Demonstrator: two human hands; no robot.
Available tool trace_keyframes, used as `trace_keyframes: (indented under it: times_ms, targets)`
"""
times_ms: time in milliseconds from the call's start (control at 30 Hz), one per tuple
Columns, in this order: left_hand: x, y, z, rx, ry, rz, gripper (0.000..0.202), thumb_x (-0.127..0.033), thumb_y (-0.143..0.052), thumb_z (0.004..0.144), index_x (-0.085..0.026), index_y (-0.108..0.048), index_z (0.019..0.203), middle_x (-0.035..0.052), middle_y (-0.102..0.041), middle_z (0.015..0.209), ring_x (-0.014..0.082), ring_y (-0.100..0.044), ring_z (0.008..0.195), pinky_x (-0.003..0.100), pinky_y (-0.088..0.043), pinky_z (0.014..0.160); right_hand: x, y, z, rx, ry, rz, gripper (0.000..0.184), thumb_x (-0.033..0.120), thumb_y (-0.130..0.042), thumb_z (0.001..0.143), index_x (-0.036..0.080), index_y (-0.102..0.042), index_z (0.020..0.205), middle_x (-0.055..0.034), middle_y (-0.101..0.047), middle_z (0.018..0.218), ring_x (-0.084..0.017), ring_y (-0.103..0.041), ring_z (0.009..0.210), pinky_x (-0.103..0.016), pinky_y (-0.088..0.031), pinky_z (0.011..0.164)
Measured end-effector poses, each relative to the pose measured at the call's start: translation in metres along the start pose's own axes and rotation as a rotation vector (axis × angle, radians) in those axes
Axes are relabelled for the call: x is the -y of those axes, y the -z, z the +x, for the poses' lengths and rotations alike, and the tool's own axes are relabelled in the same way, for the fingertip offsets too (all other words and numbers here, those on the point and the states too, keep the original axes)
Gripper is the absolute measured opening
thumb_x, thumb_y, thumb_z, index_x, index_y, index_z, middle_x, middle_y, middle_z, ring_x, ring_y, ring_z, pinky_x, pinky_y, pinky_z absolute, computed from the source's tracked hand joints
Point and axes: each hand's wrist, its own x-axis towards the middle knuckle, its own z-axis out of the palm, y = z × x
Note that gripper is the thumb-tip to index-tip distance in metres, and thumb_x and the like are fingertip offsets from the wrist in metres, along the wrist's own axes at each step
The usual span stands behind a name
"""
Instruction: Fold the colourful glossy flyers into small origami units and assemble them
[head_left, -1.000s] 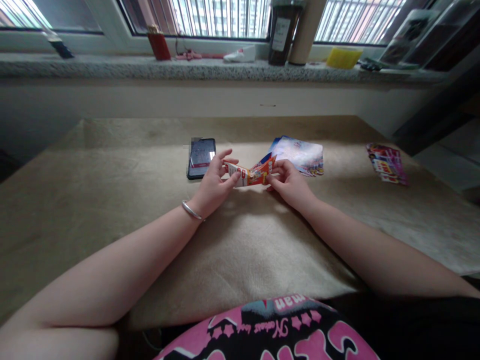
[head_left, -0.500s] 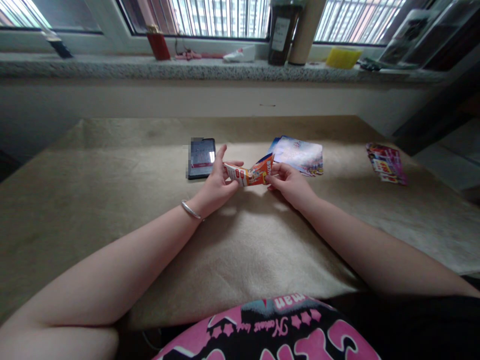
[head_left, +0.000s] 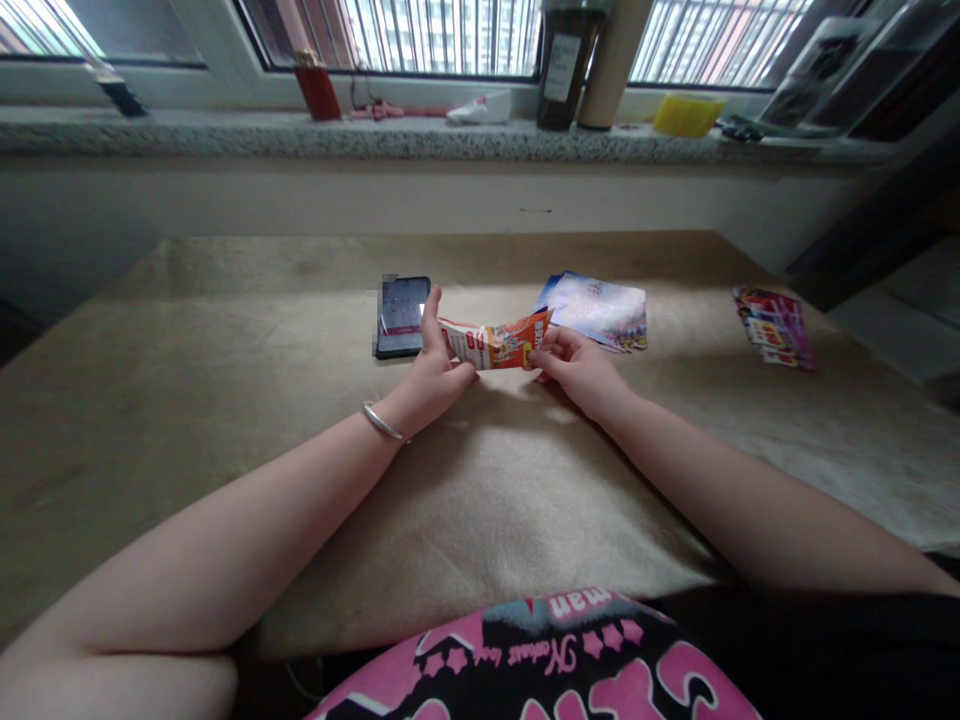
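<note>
A red, orange and white printed paper (head_left: 495,343), partly folded, is held just above the tan cloth-covered table (head_left: 225,400). My left hand (head_left: 431,375), with a silver bracelet at the wrist, grips the paper's left end between thumb and fingers. Its right end is pinched by my right hand (head_left: 574,365). A stack of colourful printed sheets (head_left: 600,310) lies just behind my right hand. Behind my left hand, a black phone (head_left: 403,315) rests flat on the table.
More printed sheets (head_left: 772,325) lie near the table's right edge. The stone window ledge (head_left: 225,135) behind carries a red box (head_left: 318,90), a dark jar (head_left: 562,65), a tan cylinder (head_left: 607,65) and a yellow container (head_left: 686,113).
Both hands have shifted their hold on the paper. It now lies flatter and stretched out between them, and my left fingers have closed up around its left end.
</note>
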Motion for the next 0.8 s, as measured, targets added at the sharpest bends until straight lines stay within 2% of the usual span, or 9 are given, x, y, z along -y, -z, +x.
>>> trace_keyframes:
  times_ms: [133,200,300,400,467,600,800]
  targets:
    - [-0.01,-0.002,0.001,-0.024,0.038,-0.064,0.089,-0.005,-0.058,0.071,-0.024,-0.006,0.141,0.0046,-0.059,0.097,0.014,-0.061,0.079,0.023,-0.053,0.066,0.002,-0.004,-0.001,0.002,-0.013,-0.03,0.028,0.036,-0.069,0.065,0.021,-0.054,0.083,0.0002,-0.065,0.075,-0.013,-0.06,0.068,-0.024,-0.043,0.057]
    - [-0.013,-0.002,0.003,-0.031,0.073,-0.097,0.072,-0.008,-0.057,0.073,-0.022,-0.02,0.134,0.0057,-0.06,0.1,0.0149,-0.062,0.082,0.022,-0.053,0.063,0.004,-0.007,-0.001,-0.005,-0.02,-0.026,0.025,0.035,-0.067,0.067,0.021,-0.054,0.082,0.0001,-0.065,0.075,-0.013,-0.06,0.069,-0.025,-0.044,0.059]
    - [-0.014,-0.002,0.007,-0.015,0.09,-0.078,0.038,-0.008,-0.055,0.077,-0.017,-0.041,0.111,0.007,-0.059,0.103,0.0151,-0.061,0.085,0.02,-0.053,0.059,0.009,-0.013,0.003,-0.033,-0.051,-0.035,0.018,0.03,-0.064,0.069,0.021,-0.055,0.081,0.0007,-0.064,0.072,-0.012,-0.058,0.068,-0.024,-0.043,0.059]
    - [-0.014,-0.002,0.007,-0.019,0.091,-0.001,0.019,-0.009,-0.051,0.081,-0.016,-0.045,0.097,0.0049,-0.058,0.092,0.0121,-0.059,0.074,0.019,-0.05,0.054,0.013,-0.018,0.009,-0.062,-0.138,-0.093,0.014,0.023,-0.061,0.07,0.02,-0.057,0.084,-0.0005,-0.064,0.074,-0.012,-0.055,0.064,-0.024,-0.041,0.056]
    - [-0.015,-0.002,0.007,-0.048,0.101,0.027,0.015,-0.008,-0.05,0.082,-0.016,-0.045,0.095,0.0034,-0.057,0.087,0.0105,-0.058,0.068,0.019,-0.049,0.051,0.014,-0.022,0.014,-0.052,-0.159,-0.105,0.013,0.023,-0.061,0.071,0.019,-0.057,0.082,-0.0023,-0.065,0.079,-0.013,-0.057,0.067,-0.026,-0.043,0.058]
    - [-0.02,0.001,0.005,-0.098,0.145,0.022,0.016,-0.007,-0.048,0.083,-0.016,-0.044,0.095,0.0027,-0.056,0.087,0.009,-0.057,0.066,0.019,-0.049,0.052,0.011,-0.03,0.016,-0.071,-0.051,-0.063,0.016,0.031,-0.061,0.073,0.02,-0.054,0.082,-0.0015,-0.065,0.079,-0.014,-0.058,0.071,-0.027,-0.044,0.063]
    - [-0.023,0.004,0.005,-0.091,0.163,-0.041,0.018,-0.01,-0.052,0.082,-0.015,-0.046,0.098,0.0021,-0.059,0.088,0.0076,-0.057,0.067,0.018,-0.05,0.056,0.01,-0.03,0.014,-0.005,-0.043,0.036,0.032,0.041,-0.066,0.067,0.022,-0.051,0.086,0.0009,-0.064,0.079,-0.012,-0.058,0.066,-0.024,-0.042,0.058]
